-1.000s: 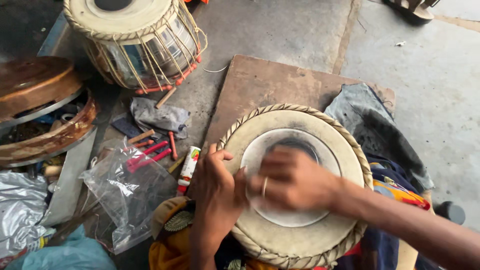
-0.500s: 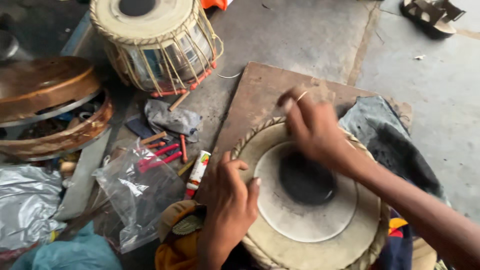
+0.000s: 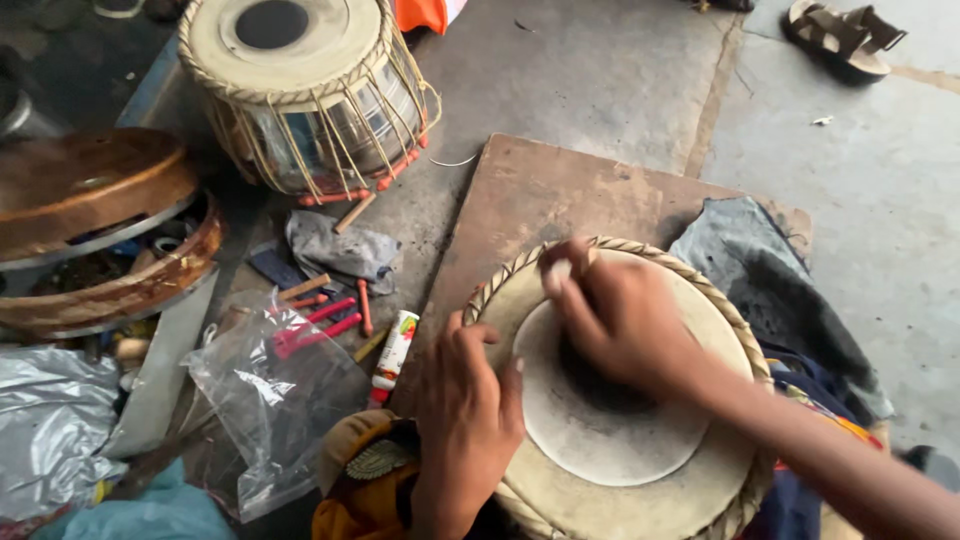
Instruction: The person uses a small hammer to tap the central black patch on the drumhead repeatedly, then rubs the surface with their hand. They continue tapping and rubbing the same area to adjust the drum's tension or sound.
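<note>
Drum in hand: I see the pale drum head low and right of centre, its braided rim curving round the far side. The skin shows a lighter inner disc and a dark centre patch, mostly covered.

Right hand: my right hand lies on the skin over the dark patch, fingers curled near the far rim. Something small and pale sits at the fingertips; I cannot tell whether it is pinched.

Left hand: my left hand rests flat against the near-left rim, fingers spread, closed on nothing.

Edges: the drum sits on a brown wooden board whose far and left edges are clear to see. A grey cloth lies just beside the drum's right rim.

Open room: bare concrete floor lies beyond the board and to the right, as far as a sandal at the top edge.

Left side, crowded: a second drum with laced straps stands well apart at top left. Round wooden shells are stacked at the left edge.

Packages: a small white tube with red and green marking lies just left of the board, near my left hand. A clear plastic bag lies beside it with red sticks at its top. A crumpled silver foil bag sits at far left.
</note>
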